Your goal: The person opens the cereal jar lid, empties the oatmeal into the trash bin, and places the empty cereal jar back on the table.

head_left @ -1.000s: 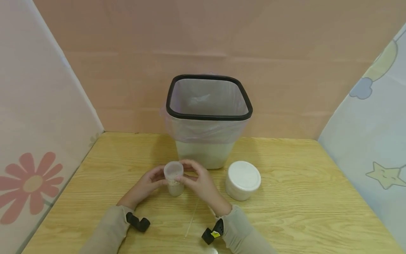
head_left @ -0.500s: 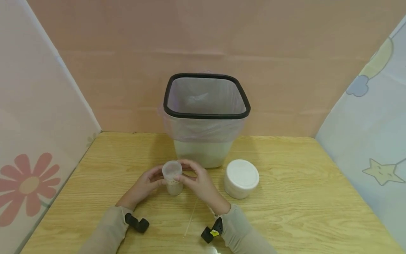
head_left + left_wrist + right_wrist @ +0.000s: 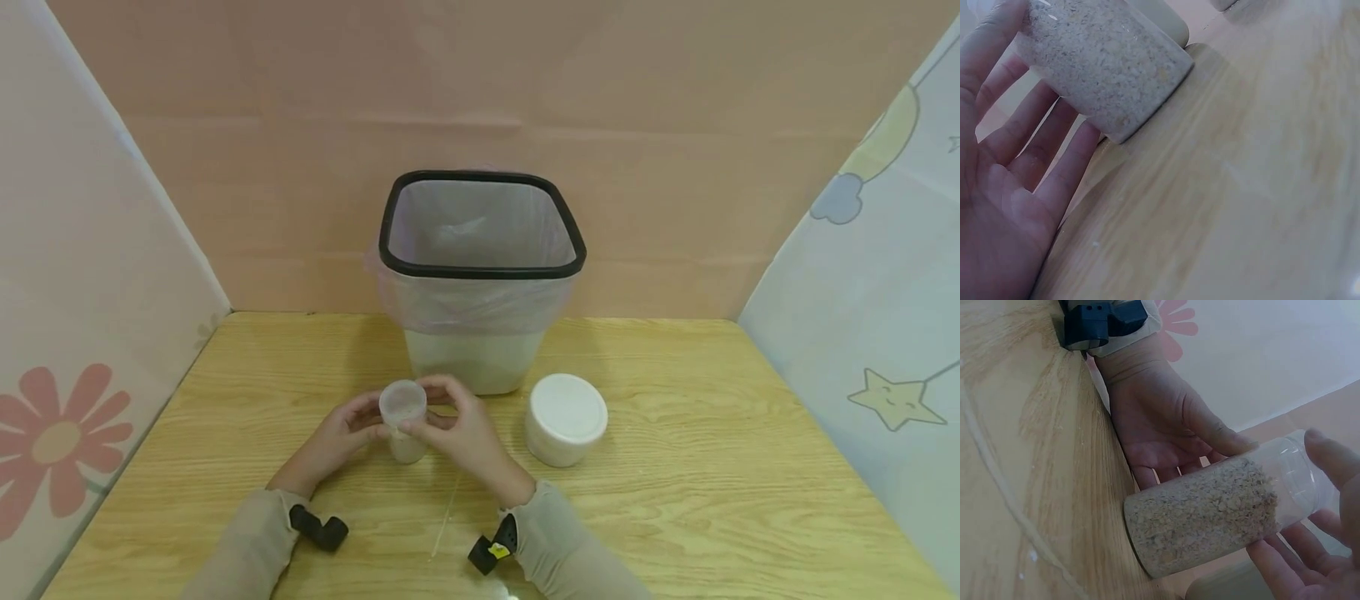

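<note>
A clear plastic jar (image 3: 407, 450) of pale, flaky bits stands upright on the table in front of me. My left hand (image 3: 330, 446) holds it from the left, with the thumb on the near side and fingers behind. From the right, my right hand (image 3: 474, 437) grips the upper part, its thumb across the front. In the right wrist view the flakes fill much of the jar (image 3: 1200, 515) below a see-through neck, and the right thumb (image 3: 1334, 459) lies at that top end. The left wrist view shows the jar's base (image 3: 1116, 81) at the tabletop.
Behind the hands stands a white bin (image 3: 472, 358) with a black rim and a thin liner bag. A round white lidded tub (image 3: 566, 417) is to the right. A thin pale strand (image 3: 444, 525) lies on the wooden table (image 3: 697, 467) between the forearms.
The right thumb has shifted a little to the left across the jar's front. Both hands stay on the jar; the whole head view has drifted slightly.
</note>
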